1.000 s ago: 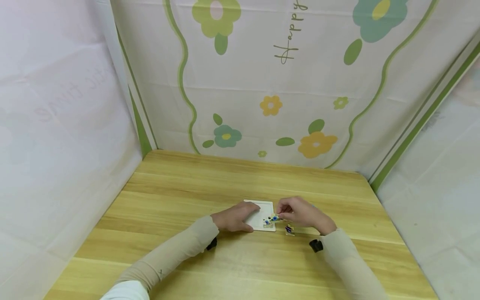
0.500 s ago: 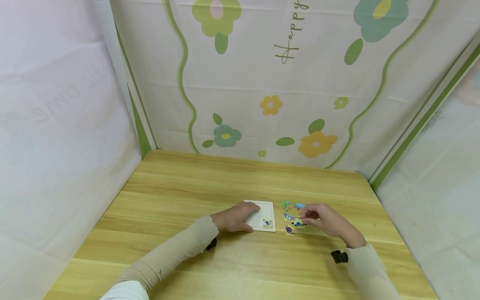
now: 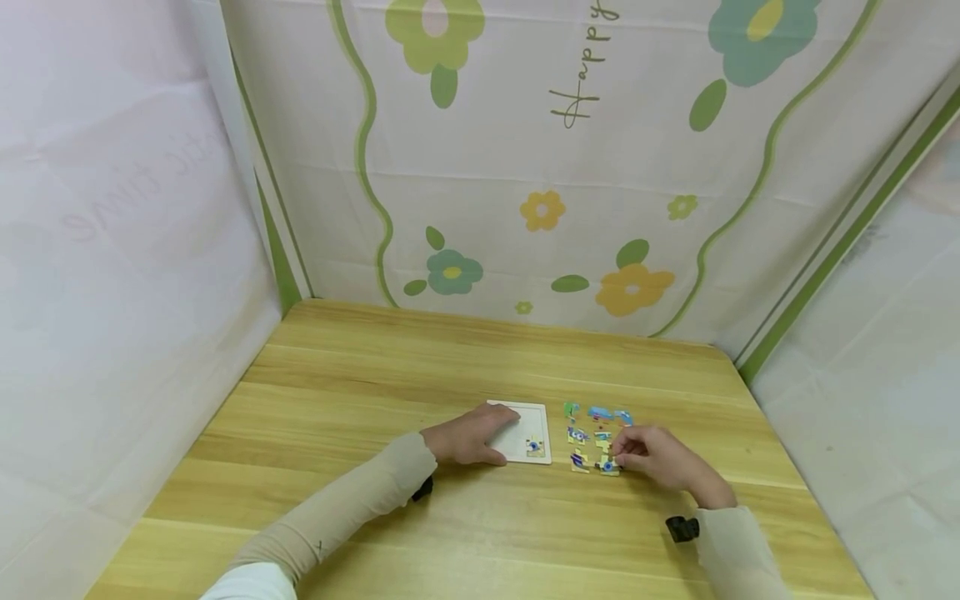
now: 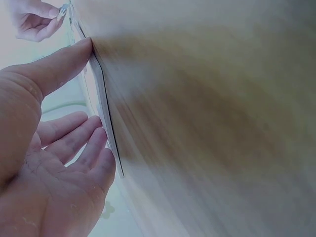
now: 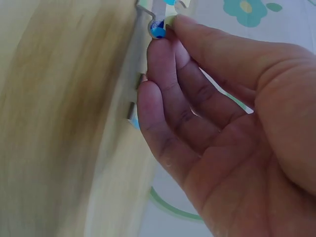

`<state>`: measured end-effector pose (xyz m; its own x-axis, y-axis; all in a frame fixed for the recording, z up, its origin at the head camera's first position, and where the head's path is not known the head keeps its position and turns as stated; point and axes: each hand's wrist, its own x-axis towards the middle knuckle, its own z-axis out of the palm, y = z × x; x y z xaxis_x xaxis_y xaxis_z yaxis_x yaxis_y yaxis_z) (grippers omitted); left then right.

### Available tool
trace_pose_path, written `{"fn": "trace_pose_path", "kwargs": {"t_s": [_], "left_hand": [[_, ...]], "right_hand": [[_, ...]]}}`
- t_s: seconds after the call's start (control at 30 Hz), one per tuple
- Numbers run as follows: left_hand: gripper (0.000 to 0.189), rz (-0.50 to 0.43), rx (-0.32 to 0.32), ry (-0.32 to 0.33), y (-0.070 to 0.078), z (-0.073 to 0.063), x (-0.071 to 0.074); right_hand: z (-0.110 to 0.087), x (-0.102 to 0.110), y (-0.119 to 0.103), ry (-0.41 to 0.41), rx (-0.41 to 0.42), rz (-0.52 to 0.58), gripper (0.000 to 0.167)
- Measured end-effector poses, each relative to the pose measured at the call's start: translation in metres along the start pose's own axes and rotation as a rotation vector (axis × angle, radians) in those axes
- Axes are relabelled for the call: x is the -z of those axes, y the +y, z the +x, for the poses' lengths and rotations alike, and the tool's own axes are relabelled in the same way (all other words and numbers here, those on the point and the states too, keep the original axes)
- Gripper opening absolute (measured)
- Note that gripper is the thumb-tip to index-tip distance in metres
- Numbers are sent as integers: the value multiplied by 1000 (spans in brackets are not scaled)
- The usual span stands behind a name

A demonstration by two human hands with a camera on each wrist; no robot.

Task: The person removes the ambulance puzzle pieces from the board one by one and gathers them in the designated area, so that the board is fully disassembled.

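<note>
My left hand [image 3: 468, 435] rests on the left part of a small white puzzle tray [image 3: 534, 412]. In the left wrist view its thumb and fingertips touch the edge of the tray [image 4: 107, 116]. One puzzle piece [image 3: 535, 447] with a blue eye-like spot lies in the tray's near right corner. To the right, my right hand [image 3: 656, 457] pinches a yellow puzzle piece [image 3: 607, 467] with a blue spot between thumb and index finger, low over the table. In the right wrist view, part of that piece [image 5: 158, 30] shows at the fingertips.
Several loose puzzle pieces lie between the tray and my right hand, among them a green one [image 3: 571, 409], a blue one [image 3: 600, 412] and a purple one [image 3: 578, 460]. The wooden table [image 3: 420, 358] is walled by flowered cloth [image 3: 480, 167].
My right hand has moved right from the tray's edge, carrying the puzzle piece to the near right of the loose pieces. The left hand and tray have stayed in place.
</note>
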<state>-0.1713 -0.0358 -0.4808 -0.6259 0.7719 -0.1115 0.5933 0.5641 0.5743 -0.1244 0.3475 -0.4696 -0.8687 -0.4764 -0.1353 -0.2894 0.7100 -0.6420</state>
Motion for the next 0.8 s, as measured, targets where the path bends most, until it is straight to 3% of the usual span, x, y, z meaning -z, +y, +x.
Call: {"fn": "trace_pose_path", "kwargs": {"t_s": [0.63, 0.8], "left_hand": [[73, 6, -10, -1, -1, -1, 0], [74, 12, -9, -1, -1, 0, 0]], "right_hand": [[3, 1, -4, 1, -23, -31, 5], [9, 2, -10, 3, 3, -52, 12]]}}
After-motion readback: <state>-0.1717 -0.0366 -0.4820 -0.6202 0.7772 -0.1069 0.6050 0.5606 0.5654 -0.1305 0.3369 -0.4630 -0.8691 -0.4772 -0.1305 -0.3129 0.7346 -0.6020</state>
